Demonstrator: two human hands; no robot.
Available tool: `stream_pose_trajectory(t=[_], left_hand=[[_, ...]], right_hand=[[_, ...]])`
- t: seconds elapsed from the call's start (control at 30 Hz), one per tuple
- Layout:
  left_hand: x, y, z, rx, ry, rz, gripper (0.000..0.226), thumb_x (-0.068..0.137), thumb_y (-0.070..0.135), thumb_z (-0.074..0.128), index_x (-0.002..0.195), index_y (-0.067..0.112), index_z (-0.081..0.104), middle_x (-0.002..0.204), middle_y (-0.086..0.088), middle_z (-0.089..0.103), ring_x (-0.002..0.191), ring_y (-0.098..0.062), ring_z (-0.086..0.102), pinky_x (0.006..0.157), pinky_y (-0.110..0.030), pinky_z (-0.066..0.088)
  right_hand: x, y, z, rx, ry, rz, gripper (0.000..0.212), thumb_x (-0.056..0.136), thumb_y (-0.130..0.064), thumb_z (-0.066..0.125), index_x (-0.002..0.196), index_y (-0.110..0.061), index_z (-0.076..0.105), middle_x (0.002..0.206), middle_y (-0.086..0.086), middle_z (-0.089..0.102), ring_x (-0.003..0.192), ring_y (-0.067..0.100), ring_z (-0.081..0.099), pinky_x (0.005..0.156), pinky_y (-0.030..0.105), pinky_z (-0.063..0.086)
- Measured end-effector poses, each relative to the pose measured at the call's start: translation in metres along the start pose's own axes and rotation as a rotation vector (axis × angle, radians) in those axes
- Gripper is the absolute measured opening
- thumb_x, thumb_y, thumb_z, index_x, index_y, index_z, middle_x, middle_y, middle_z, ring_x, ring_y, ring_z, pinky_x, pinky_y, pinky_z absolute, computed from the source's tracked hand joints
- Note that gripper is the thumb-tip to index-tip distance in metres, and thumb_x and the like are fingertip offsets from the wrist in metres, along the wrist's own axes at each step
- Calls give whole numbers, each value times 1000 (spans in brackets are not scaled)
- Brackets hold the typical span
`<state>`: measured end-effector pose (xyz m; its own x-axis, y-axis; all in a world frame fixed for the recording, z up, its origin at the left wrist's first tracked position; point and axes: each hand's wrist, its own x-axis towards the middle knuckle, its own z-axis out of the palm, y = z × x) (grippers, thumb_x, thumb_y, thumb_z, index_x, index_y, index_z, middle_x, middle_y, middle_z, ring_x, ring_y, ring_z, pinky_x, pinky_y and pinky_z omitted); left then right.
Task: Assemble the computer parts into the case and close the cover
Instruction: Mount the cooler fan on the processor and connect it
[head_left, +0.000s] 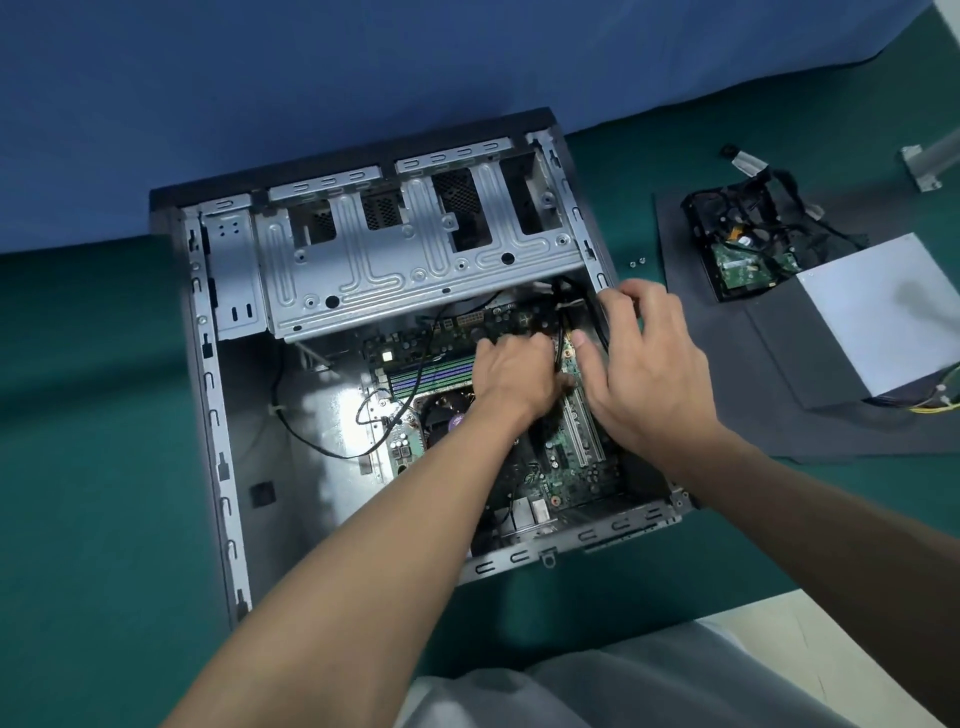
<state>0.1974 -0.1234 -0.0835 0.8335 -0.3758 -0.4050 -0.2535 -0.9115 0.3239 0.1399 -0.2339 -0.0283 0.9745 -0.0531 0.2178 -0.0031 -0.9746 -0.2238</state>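
- Case lies open on the surface, board inside.
- Both hands work at the board's far right corner. A cable runs near-to-far between them.
- Left hand: fingers bent down onto the board, hold hidden.
- Right hand: fingers curled by the case wall, apparently pinching the cable, and the nearer of the two.

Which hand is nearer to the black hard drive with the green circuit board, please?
Right: the right hand is at the open metal case wall facing the hard drive; the left hand is farther in, over the green motherboard.
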Motion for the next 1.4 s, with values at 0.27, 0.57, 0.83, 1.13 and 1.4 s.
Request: stream_pose_trajectory(t=[0.27,0.57,0.83,1.13,1.4], left_hand=[[15,-4,-10,-335,-65,-136,14,90,24,64,94,17,52,96,-5,57,89,-22,55,89,-36,45],[21,-33,-38,-762,-288,-102,13,93,7,62,87,15,52,81,-2,66,60,-14,68,64,-25,54],[24,-38,-50,-776,-512,-49,20,91,-7,56,78,8,58,81,-5,64,66,-15,63,60,-19,55],[41,-37,-45,-577,-320,43,12,92,20,65,98,11,59,81,2,61,65,-7,55,62,-16,46],[43,-29,-38,-1104,-539,-66,9,95,5,56,88,3,60,86,-2,60,77,-9,63,76,-14,55]], right_hand=[[1,1,0,-13,-12,8,35,93,-34,51,116,-8,50,118,9,47,96,26,47,57,30,34],[1,0,-1,-1,-7,10,32,93,-32,51,114,-8,50,116,9,46,93,27,46,56,31,32],[1,-1,-2,-15,-22,22,33,94,-34,50,115,-8,50,117,9,46,95,26,46,59,31,31],[3,-3,-3,-30,-14,19,35,95,-33,50,117,-6,52,117,12,48,96,26,46,57,30,32],[2,-3,-3,-46,-3,24,33,94,-32,52,115,-6,53,116,12,49,97,27,47,57,29,31]])
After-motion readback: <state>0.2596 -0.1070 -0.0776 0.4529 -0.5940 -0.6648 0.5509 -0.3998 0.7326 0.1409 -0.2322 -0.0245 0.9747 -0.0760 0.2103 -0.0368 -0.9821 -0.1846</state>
